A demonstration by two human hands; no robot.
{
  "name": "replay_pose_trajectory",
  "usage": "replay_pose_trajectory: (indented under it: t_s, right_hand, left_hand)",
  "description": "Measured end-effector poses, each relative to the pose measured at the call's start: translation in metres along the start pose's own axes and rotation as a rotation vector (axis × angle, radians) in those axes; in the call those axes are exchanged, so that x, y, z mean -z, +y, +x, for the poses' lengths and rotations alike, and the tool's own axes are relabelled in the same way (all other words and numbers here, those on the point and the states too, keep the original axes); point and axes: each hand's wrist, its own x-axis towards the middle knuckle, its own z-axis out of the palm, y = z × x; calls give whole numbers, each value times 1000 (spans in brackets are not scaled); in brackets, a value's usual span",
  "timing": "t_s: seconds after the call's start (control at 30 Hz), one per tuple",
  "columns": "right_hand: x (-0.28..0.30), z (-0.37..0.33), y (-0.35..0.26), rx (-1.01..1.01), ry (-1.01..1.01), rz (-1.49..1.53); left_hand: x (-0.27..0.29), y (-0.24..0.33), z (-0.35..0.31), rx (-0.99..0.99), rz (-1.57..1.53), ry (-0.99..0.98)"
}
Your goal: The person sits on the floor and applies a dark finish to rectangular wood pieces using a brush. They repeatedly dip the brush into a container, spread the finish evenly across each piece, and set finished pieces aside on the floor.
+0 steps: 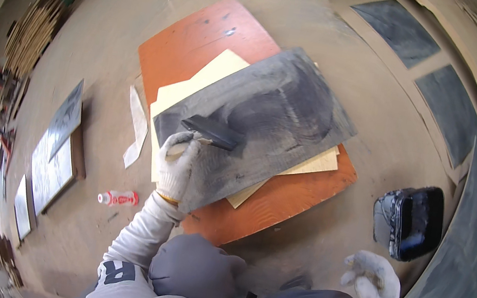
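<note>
My left hand (176, 167), in a white work glove, grips a black flat-bladed spreader (219, 133). The blade rests on a board smeared dark grey (297, 105), near its left part. Under that board lie pale yellow sheets (188, 92), fanned out unevenly, and beneath them a large orange-red board (219, 24). My right hand (375, 294), also gloved and stained at the fingers, hangs beside my right knee. Its fingers are loosely bent and apart, with nothing seen in them. A dark-smeared square bucket (411, 221) stands beyond that hand.
Several grey-coated boards (449, 110) lie on the floor to the right. A bottle with a red label (118, 198) and a torn white strip (135, 128) lie left of the stack. Farther left are more panels (54, 164) and a pile of wooden strips (34, 33).
</note>
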Motion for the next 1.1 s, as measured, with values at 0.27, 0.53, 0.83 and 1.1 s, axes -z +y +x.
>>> replay_pose_trajectory:
  t_s: [0.27,0.53,0.83,1.1]
  right_hand:
    - [-88,139,60,-328,-568,-29]
    - [-175,210,106,-242,-262,93]
    - [-123,209,88,-26,-125,-1070]
    - [-103,182,59,179,-121,-1709]
  left_hand:
    - [-59,28,-48,-566,194,-179]
    - [-88,-9,-66,-309,346,-221]
    - [-43,-18,-64,-320,175,-1055]
    - [81,-32,-54,-3,128,-471]
